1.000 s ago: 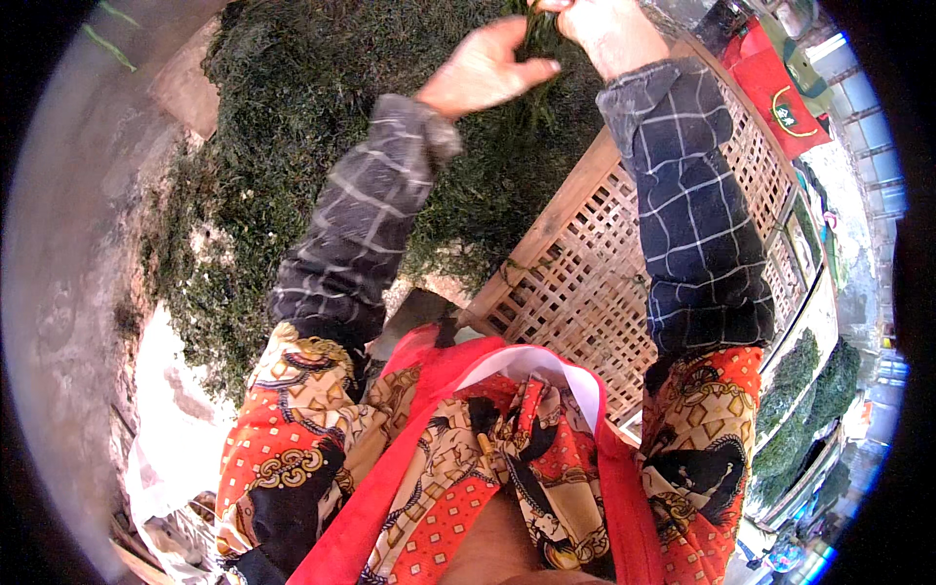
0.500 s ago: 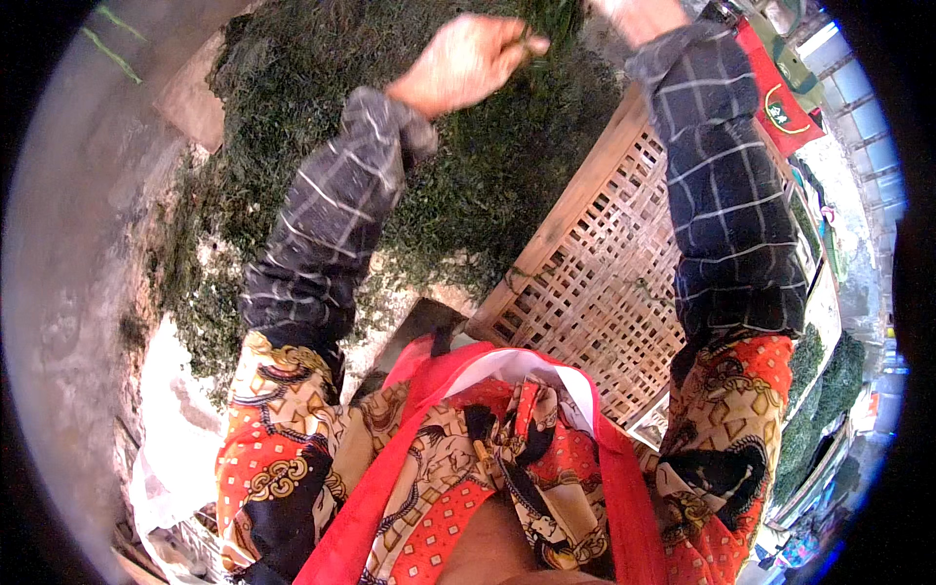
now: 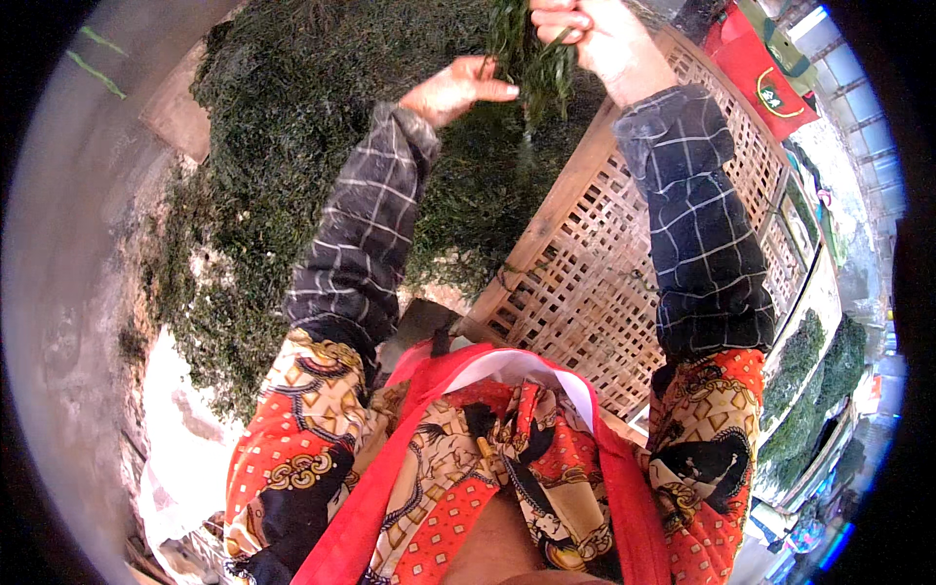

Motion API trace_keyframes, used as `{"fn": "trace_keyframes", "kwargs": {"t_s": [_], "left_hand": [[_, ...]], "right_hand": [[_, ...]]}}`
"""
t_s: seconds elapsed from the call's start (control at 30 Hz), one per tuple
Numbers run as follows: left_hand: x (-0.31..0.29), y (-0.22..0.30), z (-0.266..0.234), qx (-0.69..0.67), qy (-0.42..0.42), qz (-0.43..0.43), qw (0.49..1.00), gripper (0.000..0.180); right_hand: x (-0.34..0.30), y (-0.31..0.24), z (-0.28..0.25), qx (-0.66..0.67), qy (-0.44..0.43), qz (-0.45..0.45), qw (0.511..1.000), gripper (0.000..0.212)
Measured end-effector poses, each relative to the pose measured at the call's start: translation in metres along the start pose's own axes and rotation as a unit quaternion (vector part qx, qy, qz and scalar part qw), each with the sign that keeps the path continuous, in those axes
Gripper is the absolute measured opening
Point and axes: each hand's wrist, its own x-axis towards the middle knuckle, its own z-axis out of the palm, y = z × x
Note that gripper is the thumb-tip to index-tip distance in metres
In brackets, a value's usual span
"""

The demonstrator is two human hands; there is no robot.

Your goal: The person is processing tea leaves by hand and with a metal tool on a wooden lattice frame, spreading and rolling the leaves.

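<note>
At 12 o'clock, a bunch of dark-green leafy strands (image 3: 548, 83) hangs, long axis 12-to-6, loose ends toward 6. The right hand (image 3: 600, 39) curls around it; the left hand (image 3: 458, 90), thumb and fingers parted, is just beside, contact unclear. Below, a tan woven-bamboo tray (image 3: 585, 302) at 3 o'clock has a straight wooden edge (image 3: 556, 207) slanting 1-to-7. Bare grey floor (image 3: 78, 273) spreads at 9.

Just behind the grip of the bare right hand (image 3: 616, 44), I see a greyish, loose cuff (image 3: 668, 119) ending a dark sleeve cover (image 3: 704, 229) crossed by thin white lines in wide squares; the left sleeve cover (image 3: 353, 239) wears the same checks. Farther back from the grip comes a shirt (image 3: 700, 458) printed in red, cream and black with gold chains. Farthest back, I see a red band (image 3: 629, 497) with white lining (image 3: 522, 365) around a knotted cloth (image 3: 534, 429).
</note>
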Motion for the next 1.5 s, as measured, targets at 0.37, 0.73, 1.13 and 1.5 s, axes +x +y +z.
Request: {"fn": "trace_keyframes", "kwargs": {"t_s": [0.37,0.73,1.13,1.5], "left_hand": [[-0.061,-0.111,-0.015,0.135,0.133,-0.088,0.978,0.019],[-0.109,-0.163,-0.056,0.454,0.34,-0.356,0.742,0.051],[0.133,-0.015,0.396,0.376,0.025,-0.074,0.923,0.052],[0.25,-0.057,0.533,-0.411,-0.223,-0.041,0.883,0.053]], "right_hand": [[-0.081,-0.137,-0.05,-0.037,-0.053,-0.195,0.979,0.034],[-0.307,-0.202,-0.123,-0.017,0.012,-0.403,0.915,0.006],[-0.432,-0.025,-0.186,0.025,0.202,-0.28,0.938,0.017],[-0.527,-0.026,-0.209,-0.103,0.294,-0.22,0.924,0.02]]}}
